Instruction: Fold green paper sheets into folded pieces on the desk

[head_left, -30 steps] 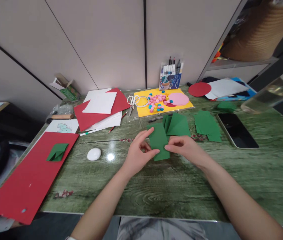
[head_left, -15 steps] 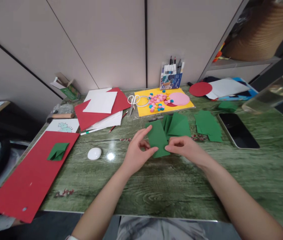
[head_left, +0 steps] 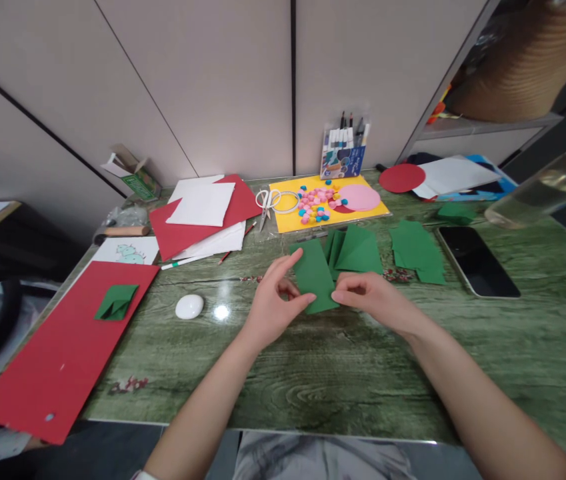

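Between my two hands is a rectangle of green paper (head_left: 315,272), tilted a little above the table. My left hand (head_left: 277,300) has it by the left side, thumb on the front near the lower edge and forefinger along the upper left. The thumb and forefinger of my right hand (head_left: 363,293) pinch its lower right corner. Folded green papers (head_left: 360,250) stand just behind it. More green paper pieces (head_left: 417,252) lie flat to the right. A folded green piece (head_left: 117,302) rests on the red card (head_left: 63,353) at the left.
A phone (head_left: 477,261) lies at the right, near a clear bottle (head_left: 537,190). Scissors (head_left: 265,205) and a yellow sheet (head_left: 283,223) with pink and blue pompoms (head_left: 315,197) are behind my hands. A white oval object (head_left: 189,307) sits left. Marker pack (head_left: 341,153) leans on the wall.
The green paper's lower edge has shifted very slightly, and my right hand has moved a touch to the right. Everything else stays as it was.
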A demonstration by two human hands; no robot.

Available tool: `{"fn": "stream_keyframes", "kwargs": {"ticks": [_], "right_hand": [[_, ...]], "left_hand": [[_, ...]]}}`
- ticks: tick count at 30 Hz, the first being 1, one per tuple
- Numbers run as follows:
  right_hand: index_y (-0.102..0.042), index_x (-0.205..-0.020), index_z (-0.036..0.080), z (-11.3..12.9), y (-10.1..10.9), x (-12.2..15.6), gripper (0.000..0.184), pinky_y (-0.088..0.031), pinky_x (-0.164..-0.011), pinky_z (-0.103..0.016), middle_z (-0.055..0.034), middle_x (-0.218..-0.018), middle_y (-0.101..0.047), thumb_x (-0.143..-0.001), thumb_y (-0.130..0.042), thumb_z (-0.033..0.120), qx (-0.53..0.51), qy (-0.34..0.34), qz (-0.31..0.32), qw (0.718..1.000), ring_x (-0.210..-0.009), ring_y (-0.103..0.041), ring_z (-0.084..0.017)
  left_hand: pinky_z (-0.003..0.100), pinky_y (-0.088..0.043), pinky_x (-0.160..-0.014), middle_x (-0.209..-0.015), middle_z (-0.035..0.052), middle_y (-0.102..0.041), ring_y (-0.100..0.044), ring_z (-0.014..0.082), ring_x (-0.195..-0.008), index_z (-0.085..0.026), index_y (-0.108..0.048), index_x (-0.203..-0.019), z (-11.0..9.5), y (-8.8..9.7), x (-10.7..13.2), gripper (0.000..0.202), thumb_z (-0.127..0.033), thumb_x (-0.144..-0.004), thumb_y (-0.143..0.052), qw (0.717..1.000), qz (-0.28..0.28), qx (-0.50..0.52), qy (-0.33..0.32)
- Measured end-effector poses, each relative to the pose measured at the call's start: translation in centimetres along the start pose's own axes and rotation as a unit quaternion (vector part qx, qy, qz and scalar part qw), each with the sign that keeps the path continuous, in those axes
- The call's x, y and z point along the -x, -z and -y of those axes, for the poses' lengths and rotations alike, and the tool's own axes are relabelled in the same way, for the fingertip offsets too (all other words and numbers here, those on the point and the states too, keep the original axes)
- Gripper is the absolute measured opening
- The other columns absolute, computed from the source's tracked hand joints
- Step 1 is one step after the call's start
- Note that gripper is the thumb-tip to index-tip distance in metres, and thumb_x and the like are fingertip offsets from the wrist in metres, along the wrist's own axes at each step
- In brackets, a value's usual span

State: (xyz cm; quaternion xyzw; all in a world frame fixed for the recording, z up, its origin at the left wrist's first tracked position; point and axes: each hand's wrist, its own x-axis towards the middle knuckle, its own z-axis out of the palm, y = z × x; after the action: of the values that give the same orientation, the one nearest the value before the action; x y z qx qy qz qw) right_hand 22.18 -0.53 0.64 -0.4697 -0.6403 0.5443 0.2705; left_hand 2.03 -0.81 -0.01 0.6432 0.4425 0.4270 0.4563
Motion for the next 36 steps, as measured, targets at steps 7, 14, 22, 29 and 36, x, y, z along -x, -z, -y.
{"fn": "stream_keyframes", "kwargs": {"ticks": [7, 14, 22, 29, 36], "right_hand": [[-0.049, -0.062, 0.017, 0.2, 0.0, 0.1, 0.032, -0.029, -0.057, -0.024, 0.0024, -0.065, -0.043, -0.083, -0.049, 0.041, 0.055, 0.028, 0.025, 0.998, -0.061, -0.04, -0.012], [-0.049, -0.067, 0.018, 0.2, 0.0, 0.1, 0.03, -0.031, -0.059, -0.023, 0.0017, -0.069, -0.043, -0.088, -0.044, 0.038, 0.09, 0.063, 0.047, 0.993, -0.065, -0.042, -0.012], [-0.047, -0.061, 0.017, 0.3, 0.6, 0.2, 0.035, -0.032, -0.061, -0.025, 0.0013, -0.067, -0.042, -0.085, -0.046, 0.043, 0.115, 0.087, 0.054, 0.988, -0.066, -0.041, -0.013], [-0.056, -0.069, 0.018, 0.2, 0.1, 0.3, 0.032, -0.033, -0.058, -0.025, 0.0006, -0.065, -0.049, -0.075, -0.057, 0.049, -0.034, 0.021, -0.045, 0.998, -0.064, -0.045, -0.015], [-0.047, -0.052, 0.017, -0.1, -0.5, 0.5, 0.038, -0.025, -0.05, -0.024, 0.0043, -0.053, -0.036, -0.068, -0.064, 0.047, -0.08, -0.021, -0.122, 0.989, -0.052, -0.034, -0.01]], "left_hand": [[0.018, -0.046, -0.053, -0.13, 0.0086, -0.039, -0.051, 0.0031, -0.06, -0.032, -0.041, -0.129, 0.0, 0.0, 0.0, 0.07, -0.023, -0.066, -0.071, 1.0, 0.0, 0.014, -0.002], [0.018, -0.045, -0.053, -0.129, 0.0081, -0.039, -0.051, 0.0036, -0.06, -0.031, -0.042, -0.129, -0.3, 0.1, -0.1, 0.069, -0.02, -0.066, -0.07, 1.0, 0.0, 0.021, 0.008], [0.017, -0.044, -0.053, -0.132, 0.0068, -0.036, -0.05, 0.0026, -0.061, -0.034, -0.04, -0.129, -0.4, 0.2, 0.1, 0.071, -0.015, -0.068, -0.069, 0.999, 0.026, 0.025, 0.004], [0.02, -0.047, -0.058, -0.133, 0.0053, -0.033, -0.049, 0.0035, -0.063, -0.039, -0.037, -0.13, -1.0, -0.2, 0.7, 0.072, -0.014, -0.07, -0.067, 0.996, 0.086, 0.027, -0.005], [0.023, -0.049, -0.062, -0.132, 0.0029, -0.035, -0.05, 0.0049, -0.065, -0.042, -0.037, -0.13, -1.1, -0.5, 1.2, 0.071, -0.014, -0.071, -0.065, 0.99, 0.137, -0.01, -0.011]]}}
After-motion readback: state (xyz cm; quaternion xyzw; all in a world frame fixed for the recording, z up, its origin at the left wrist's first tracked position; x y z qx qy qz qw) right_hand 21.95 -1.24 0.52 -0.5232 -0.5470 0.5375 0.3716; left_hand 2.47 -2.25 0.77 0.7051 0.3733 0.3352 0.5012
